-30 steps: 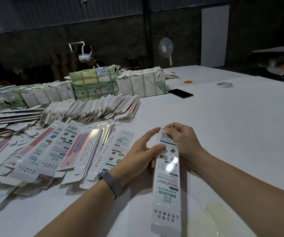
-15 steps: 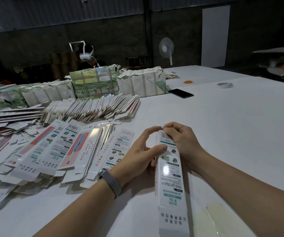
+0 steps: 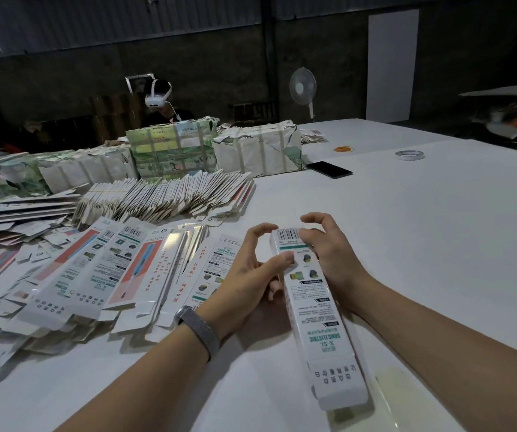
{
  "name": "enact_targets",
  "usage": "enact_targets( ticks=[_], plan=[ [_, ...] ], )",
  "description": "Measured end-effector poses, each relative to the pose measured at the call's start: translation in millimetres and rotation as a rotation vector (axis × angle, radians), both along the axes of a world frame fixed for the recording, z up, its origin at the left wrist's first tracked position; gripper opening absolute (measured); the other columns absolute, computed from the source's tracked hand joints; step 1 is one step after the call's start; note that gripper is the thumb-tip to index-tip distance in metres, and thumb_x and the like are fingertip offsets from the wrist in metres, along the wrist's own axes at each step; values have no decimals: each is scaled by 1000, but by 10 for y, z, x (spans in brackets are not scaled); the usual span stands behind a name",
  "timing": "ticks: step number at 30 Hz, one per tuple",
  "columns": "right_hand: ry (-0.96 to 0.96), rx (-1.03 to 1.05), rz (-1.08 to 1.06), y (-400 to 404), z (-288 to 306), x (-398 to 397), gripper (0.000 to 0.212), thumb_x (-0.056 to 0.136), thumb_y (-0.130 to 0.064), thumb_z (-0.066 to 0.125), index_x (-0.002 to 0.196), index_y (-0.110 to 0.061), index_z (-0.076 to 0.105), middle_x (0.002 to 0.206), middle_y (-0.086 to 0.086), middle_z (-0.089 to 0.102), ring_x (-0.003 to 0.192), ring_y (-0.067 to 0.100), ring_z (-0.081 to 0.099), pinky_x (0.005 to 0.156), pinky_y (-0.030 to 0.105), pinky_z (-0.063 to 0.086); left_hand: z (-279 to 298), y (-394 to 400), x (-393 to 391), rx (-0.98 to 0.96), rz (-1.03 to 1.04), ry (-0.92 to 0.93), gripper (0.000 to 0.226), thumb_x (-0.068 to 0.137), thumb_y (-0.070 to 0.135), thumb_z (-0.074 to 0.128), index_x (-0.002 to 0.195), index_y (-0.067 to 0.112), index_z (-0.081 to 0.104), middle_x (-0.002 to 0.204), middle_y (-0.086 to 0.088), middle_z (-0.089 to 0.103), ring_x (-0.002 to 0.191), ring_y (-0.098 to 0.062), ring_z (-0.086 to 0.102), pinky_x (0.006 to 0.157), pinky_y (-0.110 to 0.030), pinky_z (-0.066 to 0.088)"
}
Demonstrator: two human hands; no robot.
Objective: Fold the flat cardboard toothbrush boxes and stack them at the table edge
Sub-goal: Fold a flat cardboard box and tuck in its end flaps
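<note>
A long white toothbrush box point(image 3: 316, 313), folded into a tube, lies on the white table point(image 3: 422, 229) with its barcode end pointing away from me. My left hand point(image 3: 251, 272) holds its left side, thumb pressed on the printed top face, index finger arched above the far end. My right hand point(image 3: 328, 254) grips the right side near the barcode, with its index finger and thumb curled over the end. Flat unfolded boxes point(image 3: 135, 275) lie fanned out to the left of my left hand.
A leaning row of flat blanks point(image 3: 169, 198) stands behind the fanned boxes, with wrapped bundles point(image 3: 173, 151) farther back. A black phone point(image 3: 329, 169), a tape roll point(image 3: 409, 154) and rubber bands point(image 3: 343, 149) lie at the far right. Another person point(image 3: 160, 101) sits behind the bundles.
Both index fingers have lifted off the box's far end and now arch above it. The box's near end has swung a little to the right.
</note>
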State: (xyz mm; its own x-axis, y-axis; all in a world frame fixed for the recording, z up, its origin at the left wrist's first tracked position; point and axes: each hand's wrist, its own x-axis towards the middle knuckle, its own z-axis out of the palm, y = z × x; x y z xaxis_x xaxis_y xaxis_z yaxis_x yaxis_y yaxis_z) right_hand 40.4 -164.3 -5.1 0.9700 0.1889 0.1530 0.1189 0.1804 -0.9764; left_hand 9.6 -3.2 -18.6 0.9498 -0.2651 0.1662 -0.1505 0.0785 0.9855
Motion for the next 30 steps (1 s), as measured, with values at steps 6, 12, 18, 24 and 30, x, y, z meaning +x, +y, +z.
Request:
enact_targets(
  ticks=[6,12,18,24,30],
  plan=[
    [-20,36,33,-19,-24,20,6,103,-14,48,104,-19,51,91,20,69,59,26,65,48,30,53,-32,20,32,-16,-5,-6,47,88,31,73,125,33,44,89,-36,60,54,-21,48,48,-24,47],
    [-23,12,50,-43,-40,53,20,104,-16,49,86,-25,52,90,20,67,63,29,65,54,34,53,-16,17,24,13,13,-6,45,88,32,68,126,34,44,95,-44,61,57,-21,49,49,-24,48],
    [-44,30,9,-22,-69,70,6,104,-19,51,98,-21,53,93,18,68,63,26,68,52,34,55,10,15,10,14,14,6,43,91,34,68,127,33,44,91,-37,64,64,-28,48,49,-26,48],
    [-19,42,33,-47,-59,69,10,103,-15,52,94,-17,54,88,16,68,60,26,68,48,31,54,8,1,-6,22,11,-3,41,91,35,68,124,29,44,102,-36,69,63,-25,48,51,-23,48],
    [-77,-52,-17,-27,-93,95,4,102,-22,55,99,-22,57,91,10,72,62,24,71,49,30,54,-5,-9,5,29,74,-23,47,86,39,69,124,29,44,98,-38,67,60,-25,51,51,-26,49]
  ],
)
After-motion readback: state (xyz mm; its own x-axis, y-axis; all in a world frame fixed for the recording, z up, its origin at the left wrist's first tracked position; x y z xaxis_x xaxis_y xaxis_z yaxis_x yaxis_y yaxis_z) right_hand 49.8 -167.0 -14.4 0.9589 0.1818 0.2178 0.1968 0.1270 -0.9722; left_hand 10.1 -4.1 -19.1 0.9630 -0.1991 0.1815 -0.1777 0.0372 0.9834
